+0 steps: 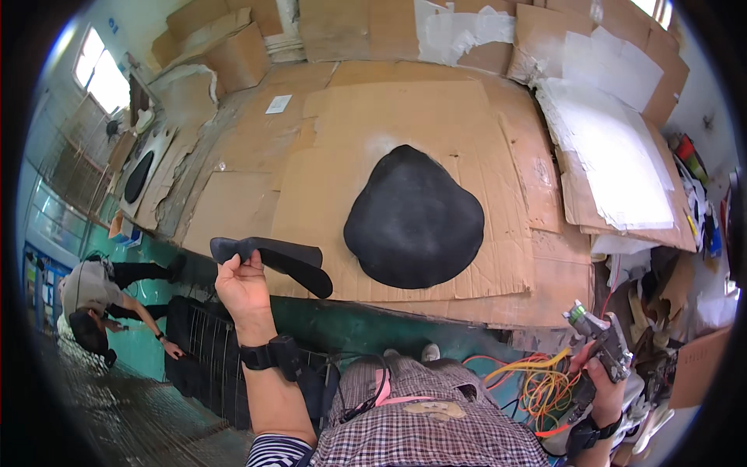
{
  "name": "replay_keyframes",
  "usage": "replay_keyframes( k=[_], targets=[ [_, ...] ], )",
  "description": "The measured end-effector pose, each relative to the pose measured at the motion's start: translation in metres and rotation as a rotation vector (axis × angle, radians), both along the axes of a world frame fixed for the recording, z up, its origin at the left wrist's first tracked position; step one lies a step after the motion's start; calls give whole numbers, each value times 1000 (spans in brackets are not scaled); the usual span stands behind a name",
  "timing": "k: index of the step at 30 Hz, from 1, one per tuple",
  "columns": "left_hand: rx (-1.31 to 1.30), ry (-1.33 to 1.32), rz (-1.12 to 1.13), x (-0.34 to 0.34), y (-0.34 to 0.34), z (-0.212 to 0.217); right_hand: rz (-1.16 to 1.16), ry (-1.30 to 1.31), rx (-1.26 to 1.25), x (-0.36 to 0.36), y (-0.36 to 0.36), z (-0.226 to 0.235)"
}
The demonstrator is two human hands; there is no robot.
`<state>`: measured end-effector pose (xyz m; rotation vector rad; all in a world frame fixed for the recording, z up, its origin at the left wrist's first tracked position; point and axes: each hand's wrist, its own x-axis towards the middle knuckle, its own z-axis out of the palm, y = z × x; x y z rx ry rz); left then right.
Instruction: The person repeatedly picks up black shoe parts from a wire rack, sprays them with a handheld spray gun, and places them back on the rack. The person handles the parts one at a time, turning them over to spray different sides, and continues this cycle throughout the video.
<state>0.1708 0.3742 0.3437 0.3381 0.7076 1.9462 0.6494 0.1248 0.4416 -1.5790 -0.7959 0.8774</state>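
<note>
Pinched in my left hand (243, 286) is a thin, curved black sheet piece (292, 258), held up over the near left edge of the cardboard-covered table (327, 117). Its far end bends downward. A larger black padded panel (414, 218) with rounded lobes lies flat on the cardboard, to the right of that hand and apart from it. Off the table's near right corner, my right hand (605, 389) is wrapped round a metal spray gun (611, 346) with a green part at its tip. The gun is away from both black pieces.
At the lower left another person (89, 300) bends beside a wire rack (210, 350) with dark pieces. Orange and yellow hoses (545, 385) coil below the gun. White-coated cardboard (607, 156) leans at the right, and a cardboard box (700, 370) stands lower right.
</note>
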Motion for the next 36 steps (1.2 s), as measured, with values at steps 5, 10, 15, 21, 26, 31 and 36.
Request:
replay_keyframes(
  k=[5,10,15,21,26,31,36],
  targets=[
    [-11,10,108,-5,-34,-8,347,27,-33,37,6,-1],
    [-19,-44,188,-13,-71,-30,457,118,-25,31,44,-12],
    [-37,-70,308,-13,-129,-52,493,84,-20,20,85,-33],
    [-124,-177,461,-17,-192,-97,850,56,-155,-30,96,-61],
    [-200,-299,551,-42,-250,-128,1199,57,-361,-103,110,-80],
    [-265,-339,572,-82,-299,-136,1339,55,-551,-168,113,-100],
    [-307,-484,674,-139,-348,-204,1393,-19,-643,-236,115,-118]
  ],
)
